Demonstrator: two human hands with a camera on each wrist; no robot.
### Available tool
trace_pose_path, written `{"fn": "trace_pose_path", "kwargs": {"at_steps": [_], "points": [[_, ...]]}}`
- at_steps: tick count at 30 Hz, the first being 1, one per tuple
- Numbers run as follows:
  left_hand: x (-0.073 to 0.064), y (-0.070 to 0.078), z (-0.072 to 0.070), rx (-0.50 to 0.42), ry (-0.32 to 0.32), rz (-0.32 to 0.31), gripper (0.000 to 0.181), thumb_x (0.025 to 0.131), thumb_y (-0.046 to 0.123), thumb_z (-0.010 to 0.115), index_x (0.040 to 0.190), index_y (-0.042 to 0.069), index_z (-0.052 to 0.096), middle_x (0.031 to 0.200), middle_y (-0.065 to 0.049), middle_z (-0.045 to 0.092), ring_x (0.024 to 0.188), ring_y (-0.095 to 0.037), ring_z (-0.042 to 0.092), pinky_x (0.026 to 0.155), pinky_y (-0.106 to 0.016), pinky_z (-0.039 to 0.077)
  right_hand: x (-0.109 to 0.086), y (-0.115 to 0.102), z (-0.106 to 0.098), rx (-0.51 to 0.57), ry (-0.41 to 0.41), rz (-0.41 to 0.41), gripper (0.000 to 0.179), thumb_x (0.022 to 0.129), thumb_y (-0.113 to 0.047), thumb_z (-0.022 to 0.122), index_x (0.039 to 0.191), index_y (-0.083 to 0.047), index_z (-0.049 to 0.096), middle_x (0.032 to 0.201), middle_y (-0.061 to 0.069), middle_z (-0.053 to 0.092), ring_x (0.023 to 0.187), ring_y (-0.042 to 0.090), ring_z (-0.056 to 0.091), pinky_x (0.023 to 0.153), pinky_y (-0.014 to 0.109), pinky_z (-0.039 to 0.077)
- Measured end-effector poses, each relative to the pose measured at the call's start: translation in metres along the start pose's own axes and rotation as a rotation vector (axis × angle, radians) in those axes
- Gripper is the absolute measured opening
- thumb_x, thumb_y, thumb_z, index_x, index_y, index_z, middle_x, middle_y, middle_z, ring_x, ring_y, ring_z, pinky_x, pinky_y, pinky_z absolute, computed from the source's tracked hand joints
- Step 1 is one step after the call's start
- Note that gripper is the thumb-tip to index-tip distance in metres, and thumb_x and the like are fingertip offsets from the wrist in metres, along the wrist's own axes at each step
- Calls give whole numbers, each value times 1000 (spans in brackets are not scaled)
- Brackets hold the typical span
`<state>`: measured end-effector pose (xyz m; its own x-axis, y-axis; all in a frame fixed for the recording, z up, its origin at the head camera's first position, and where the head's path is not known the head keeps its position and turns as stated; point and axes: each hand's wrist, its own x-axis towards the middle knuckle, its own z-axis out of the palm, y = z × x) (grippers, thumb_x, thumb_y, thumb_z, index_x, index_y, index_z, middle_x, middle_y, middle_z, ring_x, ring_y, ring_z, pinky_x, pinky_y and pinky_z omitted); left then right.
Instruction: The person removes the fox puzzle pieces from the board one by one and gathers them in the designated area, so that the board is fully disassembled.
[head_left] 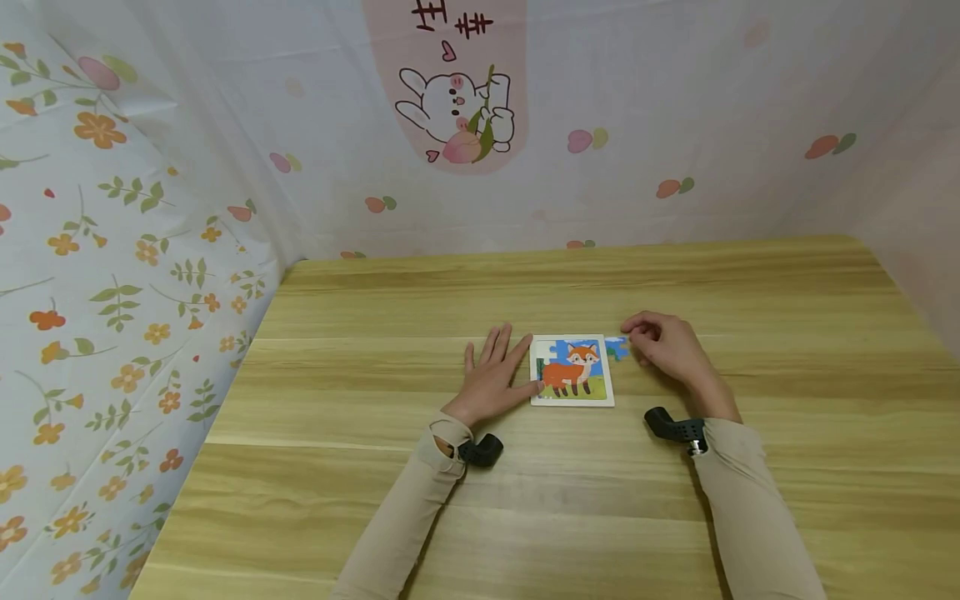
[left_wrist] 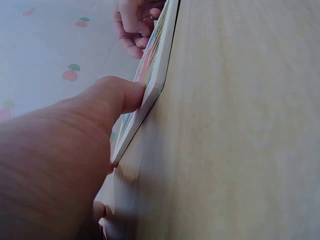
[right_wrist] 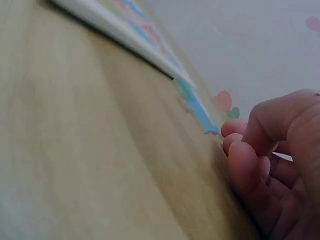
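Observation:
A square white-framed jigsaw puzzle [head_left: 572,402] with an orange fox lies on the wooden table. Its upper left corner shows a pale gap in the picture. My left hand [head_left: 493,382] spreads at its left side with straight fingers, the index fingertip at the upper left corner. The left thumb [left_wrist: 131,95] rests on the frame's edge. Right of the frame lies a blue and green jigsaw piece [head_left: 617,347], close against it. My right hand [head_left: 671,346] is beside that piece with loosely bent fingers; in the right wrist view the fingertips [right_wrist: 243,155] are right at its outer end.
The wooden table [head_left: 570,517] extends around the puzzle on all sides. A patterned white cloth [head_left: 637,100] hangs behind the far edge, and a flowered cloth [head_left: 127,333] hangs along the left. Each wrist wears a black camera mount [head_left: 480,451].

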<state>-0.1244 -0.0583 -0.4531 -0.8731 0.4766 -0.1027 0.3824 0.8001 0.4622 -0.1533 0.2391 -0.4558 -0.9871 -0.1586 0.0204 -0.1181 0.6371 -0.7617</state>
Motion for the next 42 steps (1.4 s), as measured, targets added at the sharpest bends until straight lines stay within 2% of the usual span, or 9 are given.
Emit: {"fn": "trace_pose_path", "kwargs": {"at_steps": [8, 14, 18, 20, 23, 25, 27, 33, 42], "points": [[0, 1, -1, 2, 4, 9, 75, 91, 51, 49, 151, 21, 17, 155, -11, -1, 140, -25, -7, 105, -57, -7, -2, 1, 3, 45, 108, 26, 14, 86, -3, 49, 92, 0, 62, 70, 11, 56, 49, 17, 52, 46, 26, 42], [0, 1, -1, -9, 5, -3, 75, 91, 52, 49, 151, 21, 17, 155, -10, -1, 140, -24, -8, 105, -57, -7, 0, -4, 8, 73, 188, 73, 18, 90, -15, 52, 92, 1, 61, 76, 13, 56, 47, 15, 52, 42, 25, 42], [0, 1, -1, -11, 2, -6, 75, 90, 52, 49, 151, 21, 17, 155, -10, -1, 140, -24, -8, 105, -57, -7, 0, -7, 8, 81, 197, 87, 22, 92, -19, 51, 92, 1, 61, 76, 12, 54, 46, 16, 50, 40, 26, 38], [0, 1, 0, -11, -1, -4, 75, 90, 52, 49, 151, 21, 17, 155, -10, -2, 140, -24, -8, 104, -58, -7, -1, -11, 5, 84, 186, 79, 21, 92, -18, 50, 90, 1, 61, 77, 12, 53, 49, 16, 49, 41, 26, 38], [0, 1, 0, -13, -2, -1, 76, 90, 52, 49, 151, 21, 16, 155, -10, -2, 140, -24, -8, 104, -58, -8, -1, -20, 1, 71, 142, 23, 19, 92, -15, 49, 88, -1, 61, 81, 11, 55, 63, 19, 51, 55, 28, 43], [0, 0, 1, -5, -3, -2, 76, 90, 53, 48, 151, 21, 15, 155, -10, -2, 140, -24, -9, 104, -58, -7, -2, -28, -1, 53, 92, -31, 17, 92, -13, 49, 89, -1, 62, 84, 10, 57, 73, 20, 51, 65, 31, 44], [0, 0, 1, -2, -1, -2, 76, 90, 53, 49, 151, 22, 15, 155, -10, -2, 140, -24, -8, 104, -57, -7, -2, -37, -1, 38, 33, -77, 14, 91, -10, 51, 90, -1, 62, 84, 9, 57, 77, 21, 50, 70, 32, 43], [0, 1, 0, -16, 0, -3, 76, 90, 52, 50, 151, 21, 16, 155, -10, -1, 140, -24, -8, 105, -57, -7, 0, -52, 8, -22, -102, -116, 10, 87, -3, 59, 94, 0, 65, 76, 4, 53, 70, 20, 45, 60, 29, 37], [0, 1, 0, -13, -1, -10, 75, 90, 53, 49, 151, 22, 16, 155, -9, -2, 140, -22, -9, 105, -56, -8, 2, -59, 22, -93, -180, -148, 16, 83, -5, 66, 98, 1, 66, 76, 4, 52, 68, 19, 45, 60, 30, 38]]}}
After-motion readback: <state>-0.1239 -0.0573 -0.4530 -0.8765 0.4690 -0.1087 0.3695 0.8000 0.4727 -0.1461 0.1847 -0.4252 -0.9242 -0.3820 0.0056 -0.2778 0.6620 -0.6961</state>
